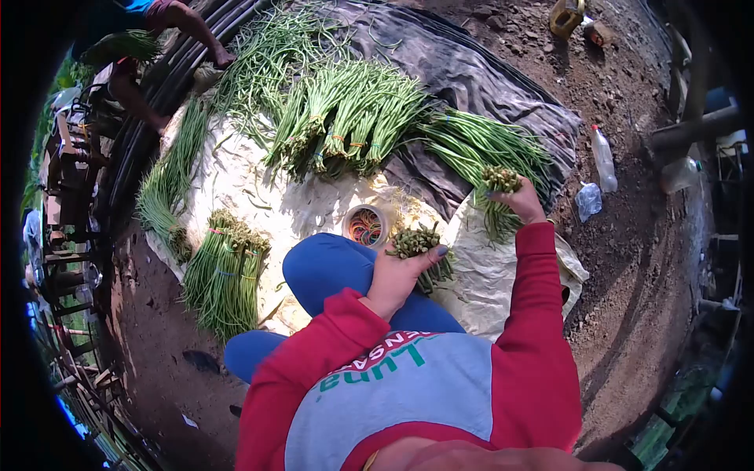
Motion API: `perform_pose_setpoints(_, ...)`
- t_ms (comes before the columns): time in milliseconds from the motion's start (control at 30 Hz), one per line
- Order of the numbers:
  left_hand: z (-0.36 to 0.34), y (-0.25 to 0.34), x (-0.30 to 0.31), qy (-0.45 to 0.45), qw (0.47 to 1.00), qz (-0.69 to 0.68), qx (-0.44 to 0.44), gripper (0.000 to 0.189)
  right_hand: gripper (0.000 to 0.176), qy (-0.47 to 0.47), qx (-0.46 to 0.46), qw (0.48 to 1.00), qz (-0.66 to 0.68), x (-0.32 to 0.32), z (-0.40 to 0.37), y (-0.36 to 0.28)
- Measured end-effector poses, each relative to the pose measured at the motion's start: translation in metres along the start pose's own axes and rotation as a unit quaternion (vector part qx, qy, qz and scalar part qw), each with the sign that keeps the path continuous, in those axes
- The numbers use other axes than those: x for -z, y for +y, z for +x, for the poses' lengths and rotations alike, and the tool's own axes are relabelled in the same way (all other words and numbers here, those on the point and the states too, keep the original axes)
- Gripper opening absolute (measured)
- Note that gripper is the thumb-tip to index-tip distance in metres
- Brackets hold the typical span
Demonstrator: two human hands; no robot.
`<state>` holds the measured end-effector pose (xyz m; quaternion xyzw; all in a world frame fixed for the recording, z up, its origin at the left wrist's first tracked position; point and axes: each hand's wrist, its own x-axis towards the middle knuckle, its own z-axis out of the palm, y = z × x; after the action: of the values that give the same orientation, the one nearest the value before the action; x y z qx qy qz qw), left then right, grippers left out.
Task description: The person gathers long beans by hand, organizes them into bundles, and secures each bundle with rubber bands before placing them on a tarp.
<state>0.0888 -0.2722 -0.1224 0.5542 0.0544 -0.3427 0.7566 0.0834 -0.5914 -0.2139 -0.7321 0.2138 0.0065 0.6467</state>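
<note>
1. Head view: at the far left, a co-worker's bare limb (196, 27) is seen above the spread produce.
2. Loose long beans (169, 180) are strewn along the left edge of the white sheet (236, 173). Nearer, a tied bundle (228, 275) is laid on the sheet's near-left corner.
3. At far centre, several fanned bundles (345, 118) are laid side by side where the sheet meets the dark tarp (471, 71).
4. A round tub of rubber bands (366, 226) is set just beyond the blue-clad knee (326, 263).
5. The left hand (400, 275) is closed around a short bunch of beans (420, 242), which is held just right of the tub, over the sheet.
6. Farther and to the right, the right hand (520, 202) is clenched on the cut ends of a second bunch (499, 180), whose length trails down towards the sheet, in front of the loose heap (487, 145) on the tarp.
7. A plastic bottle (604, 157) is seen on the bare soil at right, well apart from both hands.
</note>
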Motion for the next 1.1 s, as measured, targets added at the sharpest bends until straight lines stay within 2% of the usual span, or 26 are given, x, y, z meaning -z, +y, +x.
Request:
perform_pose_setpoints(33, -0.004, 0.000, -0.006, -0.006, 1.000, -0.004, -0.006, 0.035, 0.048, 0.007, 0.004, 0.999, 0.040, 0.038, -0.020, 0.004)
perform_pose_setpoints(100, -0.017, -0.002, -0.021, -0.007, 0.998, -0.051, -0.028, 0.029, 0.051, 0.002, 0.088, 0.993, 0.082, 0.078, -0.074, -0.038)
perform_pose_setpoints(133, -0.023, -0.006, -0.028, -0.027, 0.998, -0.054, -0.030, 0.028, 0.057, -0.002, 0.088, 0.991, 0.100, 0.094, -0.096, -0.059)
perform_pose_setpoints(200, -0.043, 0.005, -0.045, -0.055, 0.994, -0.090, -0.013, 0.028, 0.058, -0.017, 0.107, 0.988, 0.113, 0.102, -0.133, -0.105)
perform_pose_setpoints(267, -0.062, 0.020, -0.054, -0.069, 0.992, -0.105, -0.020, 0.027, 0.058, -0.029, 0.134, 0.983, 0.120, 0.090, -0.159, -0.152)
perform_pose_setpoints(333, -0.079, 0.041, -0.050, -0.092, 0.983, -0.157, 0.023, 0.027, 0.058, -0.109, 0.136, 0.978, 0.115, 0.059, -0.168, -0.195)
perform_pose_setpoints(400, -0.104, 0.067, -0.038, -0.093, 0.978, -0.185, 0.023, 0.029, 0.059, -0.210, 0.178, 0.958, 0.077, 0.012, -0.158, -0.225)
perform_pose_setpoints(433, -0.116, 0.074, -0.026, -0.095, 0.972, -0.214, 0.030, 0.031, 0.056, -0.256, 0.152, 0.954, -0.028, -0.019, -0.154, -0.248)
perform_pose_setpoints(533, -0.141, 0.068, 0.023, -0.023, 0.967, -0.250, -0.051, 0.036, 0.035, -0.442, 0.141, 0.879, -0.113, -0.139, -0.128, -0.263)
perform_pose_setpoints(567, -0.153, 0.065, 0.043, 0.002, 0.956, -0.286, -0.072, 0.036, 0.034, -0.461, 0.140, 0.870, -0.108, -0.176, -0.114, -0.249)
perform_pose_setpoints(600, -0.169, 0.063, 0.065, 0.029, 0.938, -0.341, -0.050, 0.038, 0.034, -0.488, 0.124, 0.862, -0.057, -0.212, -0.114, -0.250)
perform_pose_setpoints(633, -0.173, 0.044, 0.097, 0.055, 0.930, -0.357, -0.073, 0.036, 0.037, -0.542, 0.124, 0.829, -0.060, -0.248, -0.104, -0.241)
perform_pose_setpoints(700, -0.197, 0.023, 0.131, 0.187, 0.901, -0.367, -0.134, 0.033, 0.036, -0.599, 0.098, 0.788, -0.106, -0.317, -0.112, -0.234)
perform_pose_setpoints(733, -0.205, 0.011, 0.145, 0.202, 0.876, -0.410, -0.156, 0.033, 0.042, -0.629, 0.042, 0.755, -0.181, -0.356, -0.094, -0.205)
perform_pose_setpoints(833, -0.228, -0.034, 0.182, 0.263, 0.839, -0.436, -0.194, 0.035, 0.040, -0.681, 0.005, 0.690, -0.245, -0.432, -0.107, -0.173)
perform_pose_setpoints(867, -0.231, -0.060, 0.200, 0.263, 0.835, -0.444, -0.193, 0.032, 0.045, -0.695, 0.003, 0.663, -0.277, -0.449, -0.118, -0.170)
perform_pose_setpoints(900, -0.239, -0.074, 0.205, 0.301, 0.828, -0.433, -0.192, 0.031, 0.045, -0.718, -0.001, 0.635, -0.287, -0.463, -0.123, -0.156)
perform_pose_setpoints(967, -0.258, -0.096, 0.215, 0.323, 0.812, -0.428, -0.231, 0.046, 0.052, -0.714, 0.054, 0.639, -0.282, -0.486, -0.131, -0.124)
perform_pose_setpoints(1000, -0.271, -0.095, 0.216, 0.391, 0.800, -0.398, -0.219, 0.055, 0.063, -0.725, 0.019, 0.625, -0.289, -0.487, -0.145, -0.136)
perform_pose_setpoints(1033, -0.284, -0.093, 0.221, 0.453, 0.787, -0.365, -0.204, 0.065, 0.063, -0.736, 0.017, 0.609, -0.295, -0.488, -0.156, -0.140)
perform_pose_setpoints(1067, -0.293, -0.099, 0.239, 0.462, 0.824, -0.249, -0.212, 0.081, 0.067, -0.744, 0.039, 0.608, -0.274, -0.488, -0.164, -0.142)
perform_pose_setpoints(1100, -0.299, -0.104, 0.253, 0.508, 0.831, -0.106, -0.200, 0.087, 0.070, -0.750, 0.060, 0.609, -0.250, -0.489, -0.169, -0.141)
